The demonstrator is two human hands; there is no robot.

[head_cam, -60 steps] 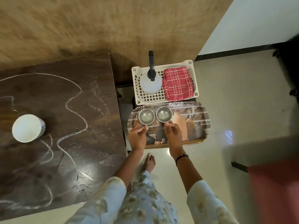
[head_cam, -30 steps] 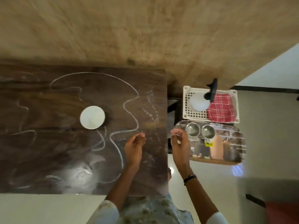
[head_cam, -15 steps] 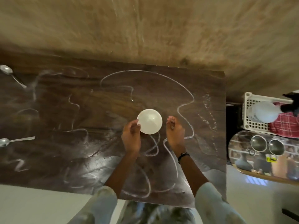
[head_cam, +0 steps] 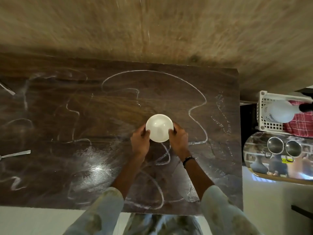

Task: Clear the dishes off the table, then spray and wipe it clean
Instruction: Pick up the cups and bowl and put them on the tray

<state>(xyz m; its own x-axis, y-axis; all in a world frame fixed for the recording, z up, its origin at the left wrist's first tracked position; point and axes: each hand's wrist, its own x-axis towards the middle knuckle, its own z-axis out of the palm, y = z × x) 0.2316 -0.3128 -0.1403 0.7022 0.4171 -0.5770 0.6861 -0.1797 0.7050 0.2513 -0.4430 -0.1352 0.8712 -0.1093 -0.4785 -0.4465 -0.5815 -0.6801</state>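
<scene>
We find a white bowl at the centre of the frame, on the dark wooden table, whose surface is streaked with white scribbled lines. Our left hand grips the bowl's left side and our right hand its right side, fingers of both curled against the wall and thumbs hooked over the near rim. We cannot tell whether the bowl rests on the table or is just raised.

At the left edge of the frame a spoon handle lies on the table. At the right edge, off the table, a patterned tray carries two steel cups side by side. Above it a white slotted basket holds a spray bottle and a red checked cloth.
</scene>
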